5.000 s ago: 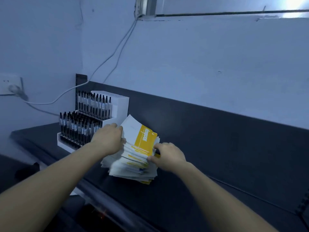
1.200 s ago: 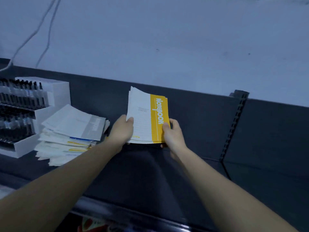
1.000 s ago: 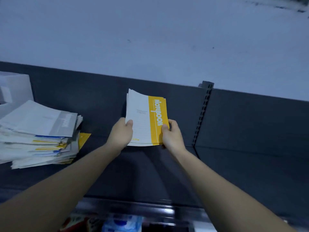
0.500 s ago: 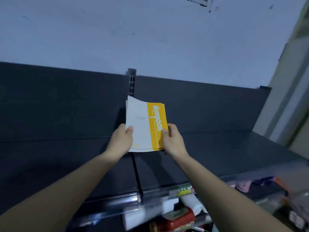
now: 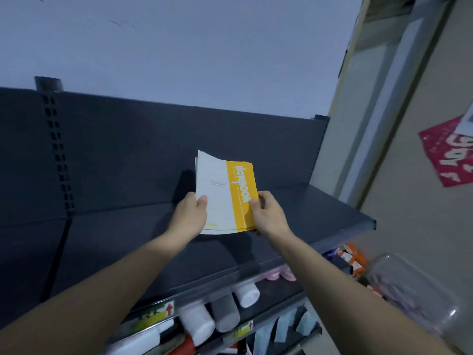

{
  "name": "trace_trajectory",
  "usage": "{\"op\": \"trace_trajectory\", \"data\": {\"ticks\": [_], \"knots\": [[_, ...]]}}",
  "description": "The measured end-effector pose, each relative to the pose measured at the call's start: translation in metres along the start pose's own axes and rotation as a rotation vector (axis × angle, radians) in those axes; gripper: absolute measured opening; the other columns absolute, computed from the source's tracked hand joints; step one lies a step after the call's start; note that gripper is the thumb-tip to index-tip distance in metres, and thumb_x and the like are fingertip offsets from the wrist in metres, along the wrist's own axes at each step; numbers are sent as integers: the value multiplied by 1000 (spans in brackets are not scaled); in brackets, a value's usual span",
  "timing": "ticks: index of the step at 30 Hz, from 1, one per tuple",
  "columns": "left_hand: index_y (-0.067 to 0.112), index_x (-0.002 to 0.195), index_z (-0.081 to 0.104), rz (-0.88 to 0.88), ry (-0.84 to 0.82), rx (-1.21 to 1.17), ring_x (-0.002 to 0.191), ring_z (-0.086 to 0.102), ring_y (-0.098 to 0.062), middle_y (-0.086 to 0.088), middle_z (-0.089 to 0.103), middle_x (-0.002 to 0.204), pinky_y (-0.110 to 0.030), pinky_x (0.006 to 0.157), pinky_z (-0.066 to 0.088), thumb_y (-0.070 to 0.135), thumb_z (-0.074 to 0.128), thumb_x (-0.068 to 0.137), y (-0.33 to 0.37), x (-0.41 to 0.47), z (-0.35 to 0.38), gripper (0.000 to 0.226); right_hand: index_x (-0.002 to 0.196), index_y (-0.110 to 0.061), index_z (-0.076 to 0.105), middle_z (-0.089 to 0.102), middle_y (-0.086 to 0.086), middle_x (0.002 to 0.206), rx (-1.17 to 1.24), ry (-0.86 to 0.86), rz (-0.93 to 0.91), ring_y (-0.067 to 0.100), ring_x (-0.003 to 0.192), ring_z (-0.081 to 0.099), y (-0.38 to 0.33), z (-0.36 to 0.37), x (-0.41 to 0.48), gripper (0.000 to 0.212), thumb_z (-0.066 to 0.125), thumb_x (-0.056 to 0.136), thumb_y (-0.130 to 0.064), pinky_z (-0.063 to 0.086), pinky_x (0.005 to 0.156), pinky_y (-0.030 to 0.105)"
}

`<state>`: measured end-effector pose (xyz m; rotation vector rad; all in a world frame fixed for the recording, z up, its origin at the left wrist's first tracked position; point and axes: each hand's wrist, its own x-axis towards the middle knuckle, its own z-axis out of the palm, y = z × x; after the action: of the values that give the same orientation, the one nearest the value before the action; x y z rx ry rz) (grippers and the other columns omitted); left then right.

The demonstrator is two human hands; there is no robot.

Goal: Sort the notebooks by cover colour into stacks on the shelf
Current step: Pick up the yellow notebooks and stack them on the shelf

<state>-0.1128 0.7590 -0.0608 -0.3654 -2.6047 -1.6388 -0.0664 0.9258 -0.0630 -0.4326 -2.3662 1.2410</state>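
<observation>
You are pinching the yellow notebooks (image 5: 225,196), left hand (image 5: 190,216) at 9 o'clock, right hand (image 5: 267,216) at 3. Gripping only the near edges is risking copies fanning out over the shelf (image 5: 128,252).

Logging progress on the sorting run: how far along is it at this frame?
Done: nothing visible; the shelf shows no finished stack. In hand: the left hand and right hand grip a bunch of yellow-banded notebooks by its sides, over the shelf. Left: set it down as the yellow stack. Other colours are out of view, so the remainder cannot be judged.
</observation>
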Motion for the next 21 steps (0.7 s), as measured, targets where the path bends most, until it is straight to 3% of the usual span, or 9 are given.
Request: {"op": "trace_trajectory", "data": {"ticks": [4,9,11,15,21], "knots": [[16,74,35,-2,-63,14,64,39,-14,2,40,75,-30,64,32,30,33,102,12,28,55,31,116,-23,50,59,-4,106,-47,32,45,26,96,62,36,-31,35,22,42,97,-31,54,83,48],[6,102,48,-24,-192,79,77,48,-22,-4,52,95,-31,68,38,28,34,99,28,70,118,27,116,-24,48,55,-3,103,-97,42,116,23,91,59,77,-68,86,20,42,98,-30,55,82,48],[7,105,48,-28,-243,92,77,48,-21,-3,52,97,-29,67,38,29,35,99,36,83,141,26,122,-23,48,56,-2,108,-104,45,156,24,95,59,91,-84,103,26,42,98,-30,54,83,47],[11,97,50,-19,-338,132,57,42,-15,-1,53,81,-24,51,32,27,35,100,56,98,180,22,127,-21,48,55,0,113,-120,52,203,26,101,59,117,-114,134,30,41,99,-28,54,86,48],[15,129,52,-59,-448,174,45,32,-11,-1,49,67,-19,42,26,26,31,101,77,113,239,36,128,-19,47,55,2,112,-143,7,241,25,98,58,158,-152,174,30,39,100,-26,55,83,44]]}}
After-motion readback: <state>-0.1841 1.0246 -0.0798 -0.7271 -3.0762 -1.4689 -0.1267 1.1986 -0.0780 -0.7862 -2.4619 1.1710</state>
